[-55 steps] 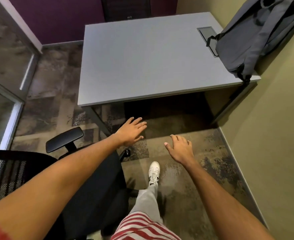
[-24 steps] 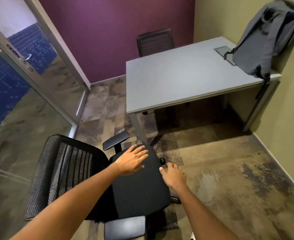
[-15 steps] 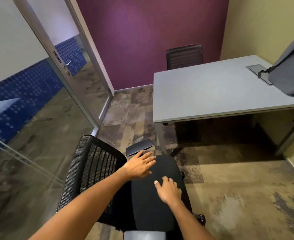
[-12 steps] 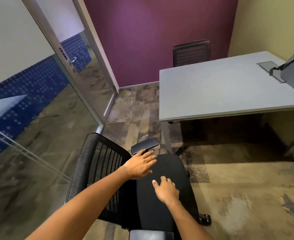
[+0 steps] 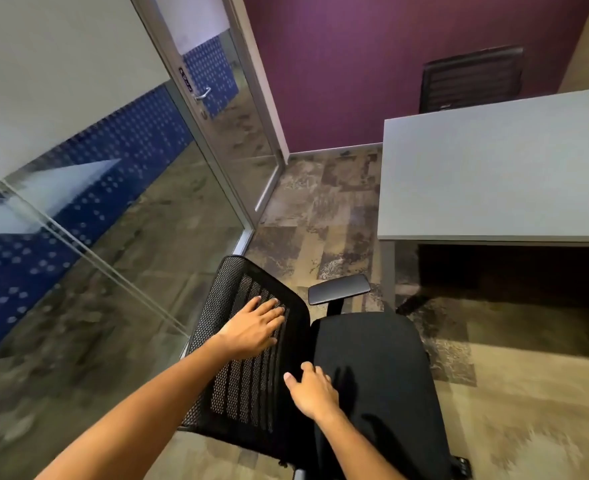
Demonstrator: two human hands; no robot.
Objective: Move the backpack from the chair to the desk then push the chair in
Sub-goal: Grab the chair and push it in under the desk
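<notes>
Two hands are on the chair (image 5: 372, 372) now, so it looks like the backpack half is done and only the push-in is left. No backpack shows in this view at all, and the seat is bare; the visible part of the desk (image 5: 494, 174) has nothing on it either, so I can't say from this shot where the bag is.

Left hand (image 5: 251, 329) lies flat with fingers spread on the mesh backrest, not gripping anything. Right hand (image 5: 312, 388) rests loosely open at the back edge of the seat, also holding nothing. So both are just pressing or steadying, no real grab yet.

The chair stands off the desk's near left corner, turned sideways, one armrest (image 5: 338, 289) pointing at the desk leg. It'll need swinging round before it rolls under.

Compared with half a second back, the left hand has moved off the seat onto the backrest, and the view has swung left so the bag dropped out of frame.
</notes>
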